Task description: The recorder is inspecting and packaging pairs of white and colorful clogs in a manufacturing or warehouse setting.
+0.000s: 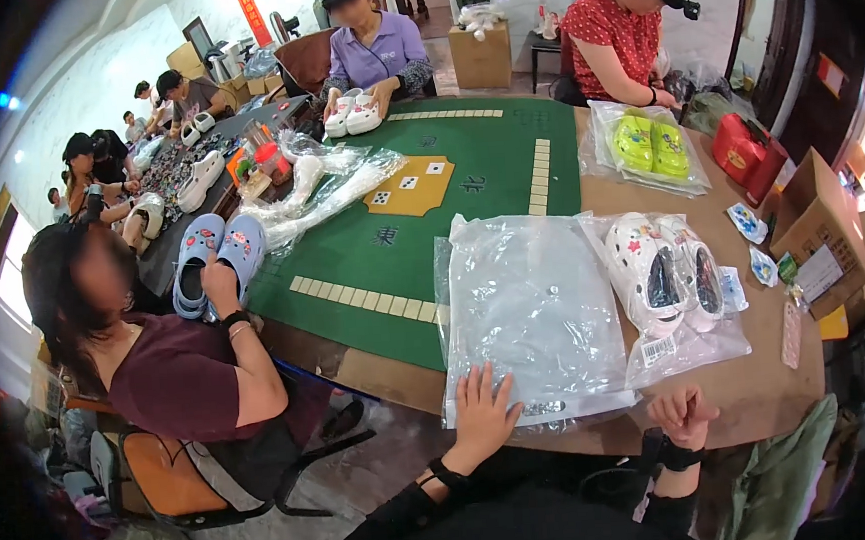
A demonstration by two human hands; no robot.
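A stack of flat transparent plastic bags (535, 308) lies on the table in front of me. My left hand (484, 409) rests on its near left corner, fingers spread. Beyond the stack's near right corner, at the table edge, my right hand (684, 417) is raised with its fingers curled; whether anything is pinched in them is hidden. Behind that hand, a pair of white clogs (661, 272) with colourful charms sits in a transparent bag, right of the stack.
Yellow-green clogs (650, 144) in a bag, a red bag (749, 156), small packets (747, 223) and a cardboard box (821, 233) stand at the right. Rows of tiles (362, 297) edge a green mat (505, 165). Co-workers sit around; one at left holds blue clogs (213, 260).
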